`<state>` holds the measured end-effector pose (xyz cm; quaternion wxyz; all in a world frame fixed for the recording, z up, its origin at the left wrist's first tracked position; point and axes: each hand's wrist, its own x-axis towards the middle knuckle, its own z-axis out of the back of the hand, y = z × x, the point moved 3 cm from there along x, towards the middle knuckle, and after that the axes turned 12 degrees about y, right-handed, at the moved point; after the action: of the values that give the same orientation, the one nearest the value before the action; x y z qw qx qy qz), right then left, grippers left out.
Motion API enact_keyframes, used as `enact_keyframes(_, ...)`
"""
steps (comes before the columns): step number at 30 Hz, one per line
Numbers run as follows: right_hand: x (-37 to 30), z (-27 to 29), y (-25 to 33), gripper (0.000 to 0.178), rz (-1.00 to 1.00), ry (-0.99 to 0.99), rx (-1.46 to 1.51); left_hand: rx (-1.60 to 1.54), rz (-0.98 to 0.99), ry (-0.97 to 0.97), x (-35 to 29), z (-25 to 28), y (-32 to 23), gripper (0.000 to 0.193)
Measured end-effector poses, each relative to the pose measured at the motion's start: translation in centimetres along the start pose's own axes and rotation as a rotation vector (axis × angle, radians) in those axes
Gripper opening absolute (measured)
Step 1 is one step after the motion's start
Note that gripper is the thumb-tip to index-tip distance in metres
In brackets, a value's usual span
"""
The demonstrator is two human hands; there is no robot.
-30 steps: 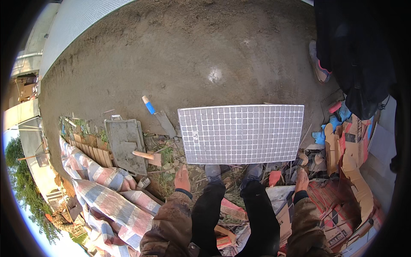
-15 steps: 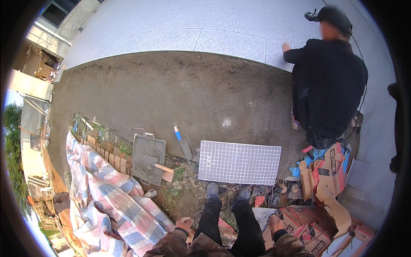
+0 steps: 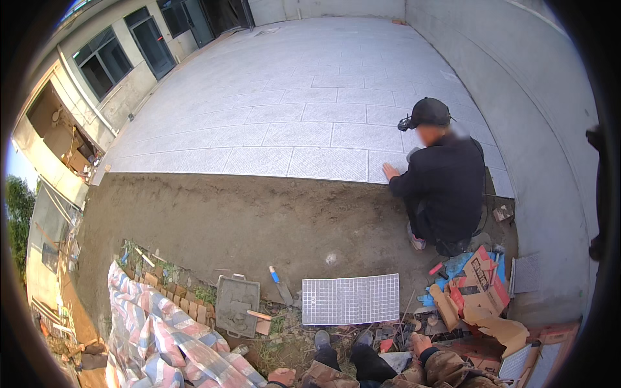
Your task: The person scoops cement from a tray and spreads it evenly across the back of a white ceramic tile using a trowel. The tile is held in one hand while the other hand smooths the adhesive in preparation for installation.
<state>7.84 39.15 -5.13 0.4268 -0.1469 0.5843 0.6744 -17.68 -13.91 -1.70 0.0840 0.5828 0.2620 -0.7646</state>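
View's tipped up since half a second ago, so way more far paving (image 3: pixel 259 123) shows. Left hand (image 3: pixel 282 376) and right hand (image 3: pixel 420 343) are down at the near side, flanking the shoes (image 3: pixel 322 339); can't tell how open either grip is, or what's in it. Gridded panel (image 3: pixel 350 301) lies just past the shoes, grey tub (image 3: pixel 228 299) left, cardboard (image 3: pixel 475 284) right. Co-worker (image 3: pixel 446 184) squats far right.

Green tree (image 3: pixel 21 223) at far left, windows (image 3: pixel 102 63) and door (image 3: pixel 152 46) upper left.
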Motion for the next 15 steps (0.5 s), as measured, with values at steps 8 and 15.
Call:
enact_keyframes(8,-2.3,2.1,4.5,0.052,-0.126,-0.043,0.264,0.687,-0.183,-0.221,-2.2,3.0,-5.0,0.042)
enact_keyframes(15,-4.7,2.9,7.7,0.052,-0.158,-0.027,0.289,0.055,-0.042,0.132,0.0,4.2,-5.5,0.040)
